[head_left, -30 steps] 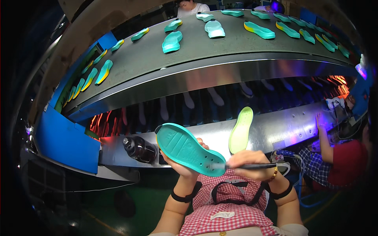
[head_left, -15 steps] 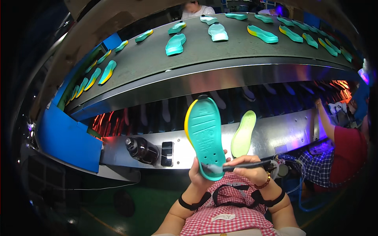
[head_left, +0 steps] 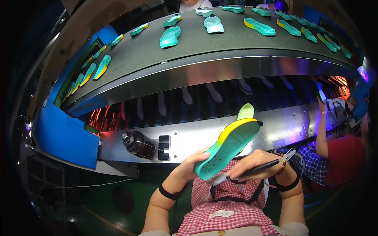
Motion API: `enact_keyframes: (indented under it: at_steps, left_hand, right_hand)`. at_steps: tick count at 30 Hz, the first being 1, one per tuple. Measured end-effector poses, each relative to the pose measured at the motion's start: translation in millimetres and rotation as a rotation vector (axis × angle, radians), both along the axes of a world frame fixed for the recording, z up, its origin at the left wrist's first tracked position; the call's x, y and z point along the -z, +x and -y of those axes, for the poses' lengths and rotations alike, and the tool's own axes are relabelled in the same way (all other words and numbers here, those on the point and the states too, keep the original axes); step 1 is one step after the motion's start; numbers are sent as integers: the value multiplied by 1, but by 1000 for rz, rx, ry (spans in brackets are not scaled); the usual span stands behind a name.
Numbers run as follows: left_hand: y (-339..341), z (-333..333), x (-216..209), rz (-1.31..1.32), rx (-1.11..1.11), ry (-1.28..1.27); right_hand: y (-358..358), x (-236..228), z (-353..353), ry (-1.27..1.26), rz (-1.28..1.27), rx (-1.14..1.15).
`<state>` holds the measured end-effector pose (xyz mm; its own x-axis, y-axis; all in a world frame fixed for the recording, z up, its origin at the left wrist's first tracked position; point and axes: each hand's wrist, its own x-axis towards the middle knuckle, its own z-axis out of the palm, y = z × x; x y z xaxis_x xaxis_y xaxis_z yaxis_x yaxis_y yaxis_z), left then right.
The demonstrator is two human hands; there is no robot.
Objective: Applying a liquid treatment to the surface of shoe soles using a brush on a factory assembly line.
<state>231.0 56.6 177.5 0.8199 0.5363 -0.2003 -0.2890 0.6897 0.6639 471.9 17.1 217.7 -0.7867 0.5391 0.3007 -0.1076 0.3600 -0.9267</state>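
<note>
My left hand (head_left: 186, 168) is closed on the near end of a teal shoe sole (head_left: 227, 148) with a yellow side edge. The sole is tilted, its far end with a black tab pointing up and right. In my right hand (head_left: 256, 162) is a brush (head_left: 252, 172) with a dark handle. Its pale bristles lie just below the sole's near end; whether they touch it I cannot tell. Behind the sole, a pale green insole (head_left: 246, 111) rests on the metal ledge (head_left: 193, 133), partly covered by the sole.
A dark bottle (head_left: 138, 144) and a small black tray (head_left: 164, 147) stand on the ledge at left. Beyond, dim insoles (head_left: 214, 93) line a lower dark channel. Teal soles (head_left: 170, 37) lie on the upper belt (head_left: 130, 57). A co-worker in red (head_left: 346, 157) sits at right.
The sole has tipped, its far end swinging right, so its yellow edge faces up. My right hand and brush have moved off the sole's face to below its near end. The view has shifted slightly.
</note>
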Motion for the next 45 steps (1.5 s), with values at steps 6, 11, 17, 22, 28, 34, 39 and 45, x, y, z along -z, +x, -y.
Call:
enact_keyframes:
  at_steps: [6,11,17,22,28,34,39,45]
  left_hand:
    - [4,-4,-3,-203,160,153]
    - [-10,-8,2,-166,149,62]
    - [-28,-6,-2,-154,80,179]
    - [-28,-15,-40,-211,47,409]
    - [-20,-19,59,205,-499,-77]
    - [34,-5,48,214,-381,-196]
    - [36,-6,54,218,-556,-219]
    - [29,0,41,248,-605,-187]
  right_hand:
    - [9,-2,-7,158,121,-10]
    - [14,1,-7,21,34,123]
    - [18,2,2,38,50,204]
    - [15,24,6,24,-4,310]
    - [-2,-4,17,142,-136,470]
    - [-19,45,0,-270,-45,673]
    - [-37,43,10,450,114,711]
    - [-18,17,20,217,72,389]
